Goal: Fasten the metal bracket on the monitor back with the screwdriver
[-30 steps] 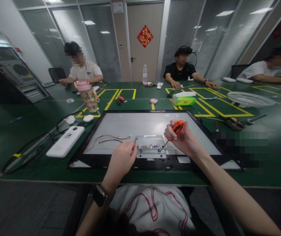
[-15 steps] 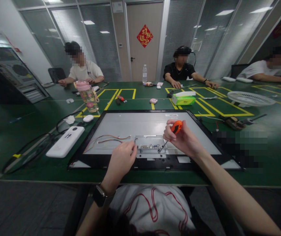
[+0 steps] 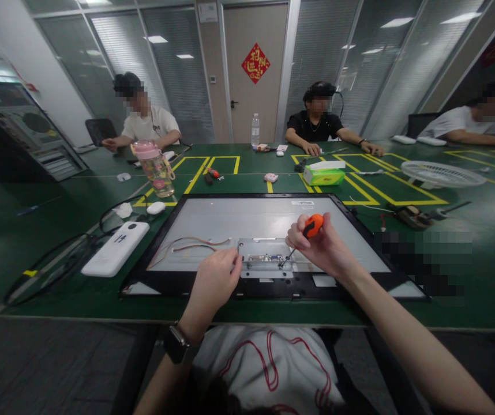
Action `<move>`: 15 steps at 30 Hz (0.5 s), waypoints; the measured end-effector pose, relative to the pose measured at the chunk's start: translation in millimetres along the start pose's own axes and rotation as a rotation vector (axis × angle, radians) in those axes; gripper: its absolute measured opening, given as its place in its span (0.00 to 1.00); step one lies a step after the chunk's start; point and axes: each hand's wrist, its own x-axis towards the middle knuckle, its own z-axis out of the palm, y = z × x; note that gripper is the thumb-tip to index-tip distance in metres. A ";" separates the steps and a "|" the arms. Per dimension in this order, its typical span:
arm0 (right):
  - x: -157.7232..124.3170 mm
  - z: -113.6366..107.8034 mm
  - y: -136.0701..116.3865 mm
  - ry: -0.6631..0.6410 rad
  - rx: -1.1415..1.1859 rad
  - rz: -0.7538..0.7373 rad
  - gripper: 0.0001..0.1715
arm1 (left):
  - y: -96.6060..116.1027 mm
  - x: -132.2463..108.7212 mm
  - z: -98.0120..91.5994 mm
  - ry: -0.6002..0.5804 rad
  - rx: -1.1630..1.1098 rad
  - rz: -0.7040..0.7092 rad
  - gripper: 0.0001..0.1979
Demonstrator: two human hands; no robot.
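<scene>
A flat display panel (image 3: 225,216) with a black frame lies back-side up before me. Near its front edge sits a metal bracket (image 3: 262,246) carrying a small circuit board with connectors (image 3: 265,258). My right hand (image 3: 327,251) is closed around the orange-and-black handle of a screwdriver (image 3: 315,225). The screwdriver leans, its tip down at the board's right end. At the bracket's left edge, my left hand (image 3: 218,278) has its fingers curled and pressed against the metal; the fingertips are partly hidden. Thin cables (image 3: 199,241) lie on the panel left of the bracket.
Left of the panel are a white power bank (image 3: 116,249), black cables (image 3: 57,271) and a pink-lidded bottle (image 3: 156,170). Beyond it lie a green tissue pack (image 3: 324,174) and a white fan grille (image 3: 442,173). Several people sit across the green table (image 3: 66,199).
The screwdriver handle has turned slightly in my right hand, and the fingers have shifted around it. Its tip stays at the same spot. My left hand is nearly unmoved.
</scene>
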 end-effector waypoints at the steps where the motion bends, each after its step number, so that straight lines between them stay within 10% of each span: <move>1: 0.2 -0.5 -0.3 0.001 -0.005 -0.001 0.29 | 0.0 -0.1 0.1 0.001 0.000 0.001 0.10; 15: 0.6 -3.4 5.3 0.004 0.042 -0.025 0.27 | -0.3 -0.3 0.7 -0.019 0.001 -0.006 0.09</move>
